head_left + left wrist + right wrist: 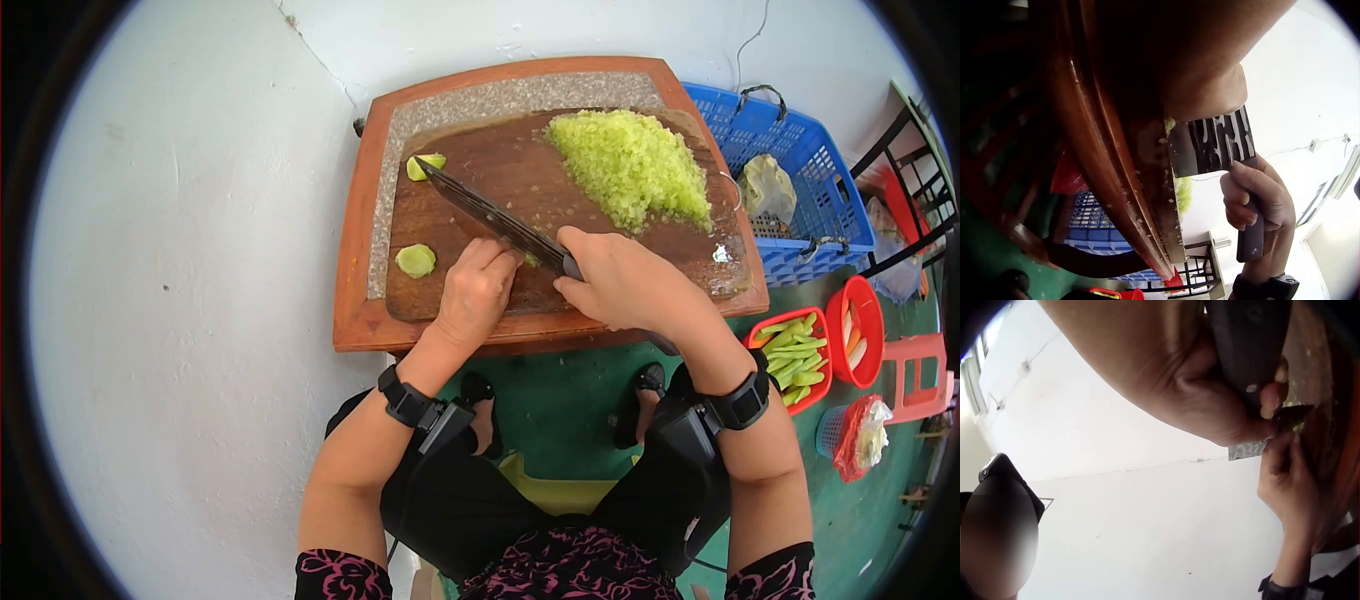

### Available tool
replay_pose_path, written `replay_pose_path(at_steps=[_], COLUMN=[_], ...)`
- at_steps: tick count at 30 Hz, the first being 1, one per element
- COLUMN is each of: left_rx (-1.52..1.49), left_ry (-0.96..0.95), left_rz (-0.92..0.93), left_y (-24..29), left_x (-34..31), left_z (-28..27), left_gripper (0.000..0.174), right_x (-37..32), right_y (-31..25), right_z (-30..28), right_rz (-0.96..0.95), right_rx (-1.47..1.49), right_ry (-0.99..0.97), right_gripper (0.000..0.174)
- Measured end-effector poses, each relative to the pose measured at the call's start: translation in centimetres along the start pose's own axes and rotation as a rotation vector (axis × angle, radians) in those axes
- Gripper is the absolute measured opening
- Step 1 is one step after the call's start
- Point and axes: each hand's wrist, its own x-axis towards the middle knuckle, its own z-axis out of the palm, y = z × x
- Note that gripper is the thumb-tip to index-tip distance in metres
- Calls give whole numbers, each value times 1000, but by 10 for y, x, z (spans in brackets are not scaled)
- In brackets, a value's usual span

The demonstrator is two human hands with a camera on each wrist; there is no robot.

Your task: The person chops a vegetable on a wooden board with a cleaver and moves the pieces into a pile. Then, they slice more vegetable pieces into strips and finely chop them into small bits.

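Observation:
My right hand (622,282) grips the dark handle of a broad kitchen knife (490,214). Its blade slants up and left over the brown wooden cutting board (470,150); the left wrist view shows it standing on edge. Close beside the blade, my left hand (477,290) has its fingers bent over a small piece of green vegetable (1298,427), mostly hidden by the fingers and blade. Near the blade's tip lies a pale green chunk (426,166), partly covered by it. Another round-cut piece (415,261) sits at the board's left. Finely chopped green vegetable (632,165) is heaped at the right.
The board lies on a wood-framed table (352,270) against a white wall. Right of it stands a blue plastic crate (815,150) with a bag inside. On the green floor are a red basket of long green vegetables (797,360), a red bowl (868,372) and a pink stool (920,375).

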Motion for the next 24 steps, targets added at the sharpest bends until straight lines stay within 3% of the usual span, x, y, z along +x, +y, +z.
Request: replay_pose_path(at_steps=[7, 13, 19, 24], left_rx=[-27, -38, -12, -9], left_ry=[31, 95, 66, 55], left_rz=[19, -4, -23, -17], left_y=[3, 1, 3, 2], left_x=[2, -2, -2, -2], left_z=[-5, -1, -2, -2], left_gripper=[12, 11, 10, 10], right_x=[-2, -16, -17, -18], right_y=[-9, -17, -19, -21], right_z=[-17, -24, -14, -13], right_rz=[190, 88, 123, 84], right_rx=[100, 23, -44, -46], right_ry=[-49, 96, 4, 42], right_gripper=[20, 19, 19, 17])
